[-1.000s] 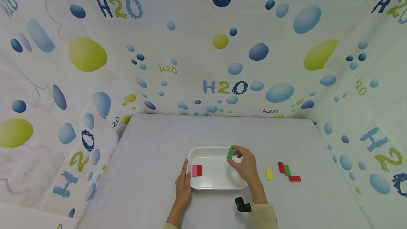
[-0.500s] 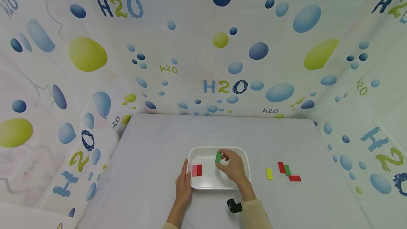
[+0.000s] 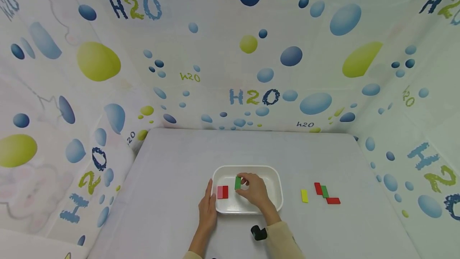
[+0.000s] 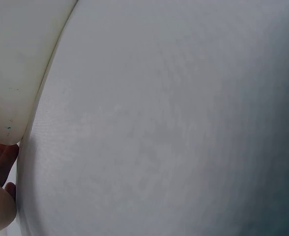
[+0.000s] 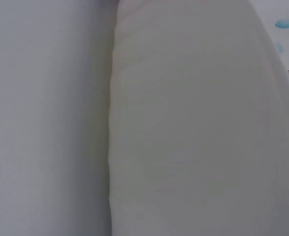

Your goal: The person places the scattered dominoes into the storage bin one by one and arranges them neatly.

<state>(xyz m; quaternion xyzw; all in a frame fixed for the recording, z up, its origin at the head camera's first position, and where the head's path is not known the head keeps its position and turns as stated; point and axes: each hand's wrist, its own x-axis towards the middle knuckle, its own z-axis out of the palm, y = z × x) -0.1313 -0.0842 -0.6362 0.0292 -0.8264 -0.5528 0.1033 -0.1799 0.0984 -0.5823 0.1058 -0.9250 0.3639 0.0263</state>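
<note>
A white tray lies on the table. Toward its left end, a pink tile and a red tile sit side by side in it. My right hand pinches a green tile between thumb and fingers, over the tray just right of the red tile. My left hand rests along the tray's left side with its fingers straight. In the left wrist view, the fingers touch the tray's edge.
Right of the tray on the white table lie a yellow tile, a red tile, a green tile and another red tile. A black device sits at the right wrist. Patterned cloth surrounds the table.
My right hand has moved left across the tray, carrying the green tile from near its right end to beside the red tile. The left hand has stayed in place.
</note>
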